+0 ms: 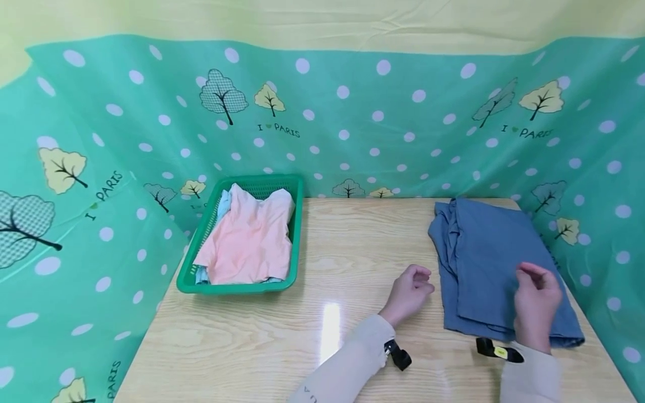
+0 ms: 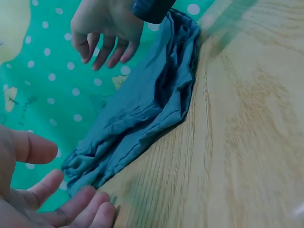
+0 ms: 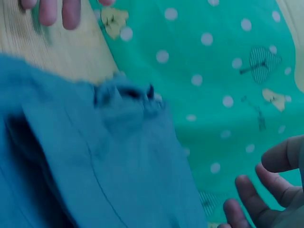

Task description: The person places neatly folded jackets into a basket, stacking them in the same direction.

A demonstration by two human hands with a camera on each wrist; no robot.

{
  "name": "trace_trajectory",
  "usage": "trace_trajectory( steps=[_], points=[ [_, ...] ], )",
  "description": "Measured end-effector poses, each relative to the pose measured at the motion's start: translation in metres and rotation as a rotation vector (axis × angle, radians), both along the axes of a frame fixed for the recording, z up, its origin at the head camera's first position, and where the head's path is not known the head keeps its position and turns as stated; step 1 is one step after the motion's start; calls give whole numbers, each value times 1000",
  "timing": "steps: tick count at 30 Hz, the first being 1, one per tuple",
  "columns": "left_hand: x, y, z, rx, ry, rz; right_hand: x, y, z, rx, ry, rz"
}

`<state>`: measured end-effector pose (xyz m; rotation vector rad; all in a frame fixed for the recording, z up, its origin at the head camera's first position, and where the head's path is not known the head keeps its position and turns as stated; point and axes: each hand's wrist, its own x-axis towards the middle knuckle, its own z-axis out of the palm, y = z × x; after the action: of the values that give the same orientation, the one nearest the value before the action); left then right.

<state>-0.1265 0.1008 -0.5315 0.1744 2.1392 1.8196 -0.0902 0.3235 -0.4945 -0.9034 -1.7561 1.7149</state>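
Note:
Blue folded cloth point(image 1: 496, 263) lies on the right side of the table, its left edge in uneven layers. Just left of it my left hand point(image 1: 409, 294) hovers with relaxed, slightly bent fingers, holding nothing. Over the cloth's lower right part is my right hand point(image 1: 538, 302), fingers loosely bent and nothing held. In the left wrist view the left hand point(image 2: 52, 190) is apart from the bunched cloth point(image 2: 137, 104). The right wrist view shows the right hand point(image 3: 270, 190) beside the cloth point(image 3: 109, 152), fingers spread.
A green basket point(image 1: 298, 235) at the back left holds a pink garment point(image 1: 252, 240) with light blue cloth under it. Green dotted curtains point(image 1: 363, 123) stand behind and at both sides of the wooden table point(image 1: 242, 347).

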Motion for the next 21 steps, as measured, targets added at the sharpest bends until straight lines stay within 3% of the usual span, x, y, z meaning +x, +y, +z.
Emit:
trace_trajectory(
  steps=[6, 12, 16, 21],
  points=[
    [-8, 20, 2, -74, -30, 23, 1, 30, 1, 58, -169, -33],
    [-14, 35, 8, -118, -53, 27, -11, 63, 9, 143, -361, 32],
    [-18, 43, 12, -115, -97, 47, -17, 78, 6, 235, -498, 112],
    [-23, 54, 16, -88, -160, 54, -26, 91, -6, 374, -640, 300]
  ],
)
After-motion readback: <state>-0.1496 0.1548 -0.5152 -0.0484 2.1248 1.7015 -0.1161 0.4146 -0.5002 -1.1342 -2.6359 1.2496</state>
